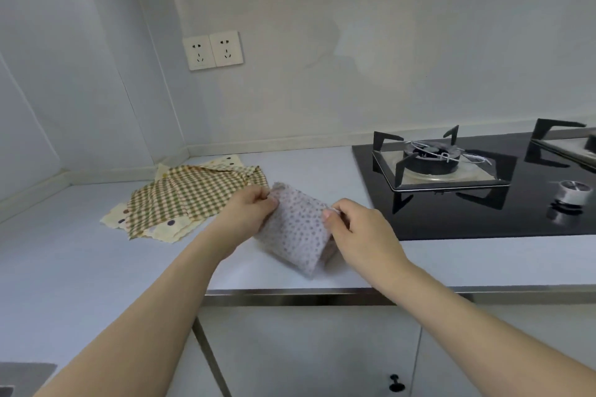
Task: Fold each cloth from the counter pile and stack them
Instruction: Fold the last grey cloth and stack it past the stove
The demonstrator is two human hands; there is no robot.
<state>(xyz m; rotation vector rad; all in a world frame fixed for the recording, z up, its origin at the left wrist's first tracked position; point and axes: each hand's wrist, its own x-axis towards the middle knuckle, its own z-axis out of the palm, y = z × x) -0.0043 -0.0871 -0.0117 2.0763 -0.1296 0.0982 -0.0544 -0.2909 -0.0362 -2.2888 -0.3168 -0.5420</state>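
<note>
A grey dotted cloth (295, 229) hangs folded between the two hands over the counter (80, 261), near its front edge and just left of the hob (483, 203). Its lower end appears to rest on the counter top, though contact is hard to judge. The left hand (248, 213) pinches the cloth's upper left corner with curled fingers and thumb. The right hand (361, 226) pinches the upper right edge the same way, fingers curled round the fabric.

Behind the left hand, toward the back left corner of the counter, lies the pile (187, 203): a green checked cloth (200, 193) spread on top of cream cloths with dark dots whose wavy edges stick out beneath it. The pile and the grey cloth are close but apart.

The black glass hob occupies the right end of the counter, with a burner (432, 159) under a pan support and a knob (572, 192) to its right. Two sockets (213, 50) sit on the wall above the pile. Below the front edge are cabinet doors, one with a dark knob (396, 383).
</note>
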